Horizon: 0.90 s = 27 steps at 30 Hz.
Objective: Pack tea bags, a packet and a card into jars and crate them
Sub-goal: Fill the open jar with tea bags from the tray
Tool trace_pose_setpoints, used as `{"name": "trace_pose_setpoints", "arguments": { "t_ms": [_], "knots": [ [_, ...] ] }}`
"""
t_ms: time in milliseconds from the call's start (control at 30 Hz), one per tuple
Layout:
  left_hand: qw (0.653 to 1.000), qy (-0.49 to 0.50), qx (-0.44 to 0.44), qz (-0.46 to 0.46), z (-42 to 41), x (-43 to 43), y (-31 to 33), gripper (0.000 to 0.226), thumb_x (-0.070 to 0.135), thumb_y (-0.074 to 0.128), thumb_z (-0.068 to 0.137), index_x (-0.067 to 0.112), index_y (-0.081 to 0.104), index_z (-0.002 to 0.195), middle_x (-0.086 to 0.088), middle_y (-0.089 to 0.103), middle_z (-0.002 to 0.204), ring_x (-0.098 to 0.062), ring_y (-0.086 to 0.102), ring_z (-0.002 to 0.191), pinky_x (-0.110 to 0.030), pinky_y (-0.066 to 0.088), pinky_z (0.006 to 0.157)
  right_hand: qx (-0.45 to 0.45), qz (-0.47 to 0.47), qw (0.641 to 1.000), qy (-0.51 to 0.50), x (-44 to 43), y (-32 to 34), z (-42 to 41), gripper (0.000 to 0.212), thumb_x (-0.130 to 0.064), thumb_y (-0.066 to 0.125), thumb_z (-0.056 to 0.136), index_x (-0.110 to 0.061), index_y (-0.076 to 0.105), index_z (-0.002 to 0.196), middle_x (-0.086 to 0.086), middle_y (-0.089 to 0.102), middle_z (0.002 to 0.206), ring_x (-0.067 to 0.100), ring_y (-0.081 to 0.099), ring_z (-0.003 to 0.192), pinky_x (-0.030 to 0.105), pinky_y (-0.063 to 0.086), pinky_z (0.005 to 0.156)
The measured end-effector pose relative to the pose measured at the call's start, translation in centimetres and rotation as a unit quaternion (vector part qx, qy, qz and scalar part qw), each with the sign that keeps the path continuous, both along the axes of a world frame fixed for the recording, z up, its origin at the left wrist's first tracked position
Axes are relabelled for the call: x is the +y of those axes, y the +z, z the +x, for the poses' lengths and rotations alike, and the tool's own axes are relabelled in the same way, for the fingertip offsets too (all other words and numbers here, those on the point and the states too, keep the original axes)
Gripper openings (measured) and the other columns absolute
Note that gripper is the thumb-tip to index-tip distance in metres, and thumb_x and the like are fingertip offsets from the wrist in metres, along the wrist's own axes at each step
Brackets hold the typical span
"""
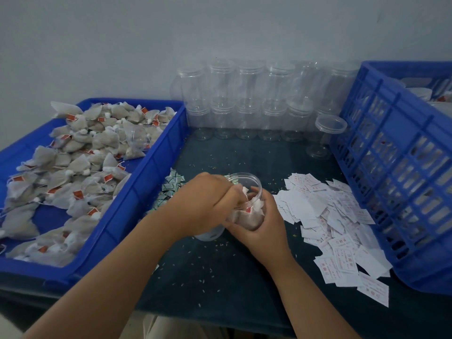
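Dark green table (220, 285), pale wall behind. Clear plastic jar (255, 185) at table centre; right hand (263, 223) fingers curled round it. Left hand (203, 206) fingers pinch grey tea bag (245, 192) at jar mouth.

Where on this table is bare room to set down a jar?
Bare tabletop lies between the empty jars and the held jar, and at the front edge left of the cards. Crowded beside the crate and tray.

The forearms (110, 277) are bare; beige cloth (166, 326) below may be trousers.
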State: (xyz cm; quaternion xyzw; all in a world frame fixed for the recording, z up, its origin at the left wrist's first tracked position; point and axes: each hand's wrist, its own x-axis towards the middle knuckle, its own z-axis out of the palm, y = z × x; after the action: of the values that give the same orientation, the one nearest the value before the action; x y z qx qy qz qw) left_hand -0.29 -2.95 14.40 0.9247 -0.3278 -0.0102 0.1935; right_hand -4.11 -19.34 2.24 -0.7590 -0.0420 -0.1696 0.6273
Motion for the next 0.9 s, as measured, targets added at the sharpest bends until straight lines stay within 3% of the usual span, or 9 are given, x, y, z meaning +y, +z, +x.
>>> {"name": "trace_pose_setpoints", "arguments": {
  "t_ms": [100, 200, 333, 400, 433, 533, 633, 733, 900],
  "knots": [
    [0.988, 0.076, -0.040, -0.125, 0.2, 1.9, 1.1, 0.034, 0.047, 0.046, 0.105, 0.033, 0.077, 0.098, 0.012, 0.072, 0.085, -0.004, 0.066, 0.077, -0.032, 0.055, 0.069, -0.010, -0.005, 1.000, -0.010, 0.0, -0.1, 0.1, 0.080, -0.048, 0.100, 0.064, -0.056, 0.055, 0.129, -0.021, 0.072, 0.129, 0.006, 0.073, 0.117, 0.017, 0.057, 0.092],
    [0.974, 0.157, -0.066, -0.149, 2.5, 6.0, 3.2, 0.022, 0.049, 0.057, 0.101, 0.035, 0.072, 0.093, 0.025, 0.069, 0.078, 0.004, 0.064, 0.067, -0.020, 0.047, 0.060, -0.009, -0.007, 1.000, -0.007, 0.0, -0.4, 0.2, 0.080, -0.049, 0.100, 0.064, -0.057, 0.055, 0.130, -0.022, 0.071, 0.131, 0.004, 0.071, 0.120, 0.013, 0.054, 0.094],
    [0.952, 0.300, -0.044, 0.038, 7.8, 13.8, 4.9, 0.020, 0.039, 0.060, 0.101, 0.031, 0.069, 0.086, 0.010, 0.071, 0.086, -0.010, 0.063, 0.077, -0.033, 0.048, 0.069, 0.004, -0.025, 1.000, 0.005, 0.0, -0.7, 0.3, 0.083, -0.054, 0.100, 0.064, -0.054, 0.054, 0.134, -0.024, 0.071, 0.131, 0.001, 0.071, 0.117, 0.012, 0.055, 0.091],
    [0.922, 0.351, 0.028, 0.161, 9.7, 17.2, 3.3, 0.012, 0.024, 0.059, 0.103, 0.025, 0.071, 0.105, -0.003, 0.073, 0.112, -0.019, 0.064, 0.093, -0.038, 0.050, 0.079, 0.011, -0.028, 0.999, 0.009, 0.0, -0.8, 0.3, 0.084, -0.054, 0.100, 0.063, -0.051, 0.055, 0.135, -0.024, 0.071, 0.130, 0.001, 0.072, 0.116, 0.011, 0.055, 0.090],
    [0.908, 0.349, 0.089, 0.216, 10.1, 18.4, 1.9, 0.022, 0.020, 0.058, 0.102, 0.024, 0.068, 0.122, -0.007, 0.070, 0.125, -0.024, 0.066, 0.103, -0.040, 0.053, 0.086, 0.014, -0.030, 0.999, 0.010, 0.0, -0.9, 0.3, 0.085, -0.054, 0.100, 0.063, -0.050, 0.055, 0.135, -0.023, 0.071, 0.130, 0.002, 0.072, 0.116, 0.011, 0.055, 0.090],
    [0.890, 0.315, 0.240, 0.227, 9.5, 20.4, -2.2, 0.044, 0.017, 0.061, 0.099, 0.021, 0.054, 0.142, -0.015, 0.067, 0.128, -0.037, 0.070, 0.105, -0.049, 0.061, 0.087, 0.016, -0.033, 0.999, 0.010, 0.1, -0.9, 0.3, 0.085, -0.057, 0.099, 0.062, -0.052, 0.054, 0.134, -0.023, 0.071, 0.131, 0.001, 0.072, 0.117, 0.014, 0.056, 0.090],
    [0.911, 0.284, 0.162, 0.250, 10.2, 21.1, -3.2, 0.041, 0.014, 0.068, 0.091, 0.027, 0.060, 0.129, 0.003, 0.061, 0.100, -0.020, 0.065, 0.084, -0.033, 0.052, 0.066, 0.016, -0.029, 0.999, 0.006, 0.1, -0.9, 0.3, 0.083, -0.055, 0.099, 0.063, -0.056, 0.054, 0.133, -0.023, 0.071, 0.132, 0.001, 0.071, 0.118, 0.022, 0.056, 0.094],
    [0.915, 0.319, 0.105, 0.225, 10.9, 21.3, -2.9, 0.006, 0.032, 0.070, 0.095, 0.030, 0.067, 0.099, 0.001, 0.068, 0.103, -0.018, 0.061, 0.089, -0.033, 0.050, 0.077, 0.018, -0.026, 0.999, 0.004, 0.1, -0.9, 0.2, 0.082, -0.053, 0.099, 0.064, -0.056, 0.054, 0.132, -0.023, 0.071, 0.132, 0.001, 0.071, 0.119, 0.025, 0.055, 0.095],
    [0.922, 0.331, 0.107, 0.169, 10.7, 21.2, -3.1, 0.022, 0.034, 0.059, 0.104, 0.014, 0.065, 0.097, -0.012, 0.068, 0.104, -0.027, 0.063, 0.091, -0.039, 0.052, 0.084, 0.027, -0.025, 0.999, 0.005, 0.0, -0.9, 0.3, 0.082, -0.053, 0.098, 0.063, -0.053, 0.055, 0.133, -0.022, 0.071, 0.131, 0.004, 0.071, 0.119, 0.033, 0.058, 0.099]
  ]
}}
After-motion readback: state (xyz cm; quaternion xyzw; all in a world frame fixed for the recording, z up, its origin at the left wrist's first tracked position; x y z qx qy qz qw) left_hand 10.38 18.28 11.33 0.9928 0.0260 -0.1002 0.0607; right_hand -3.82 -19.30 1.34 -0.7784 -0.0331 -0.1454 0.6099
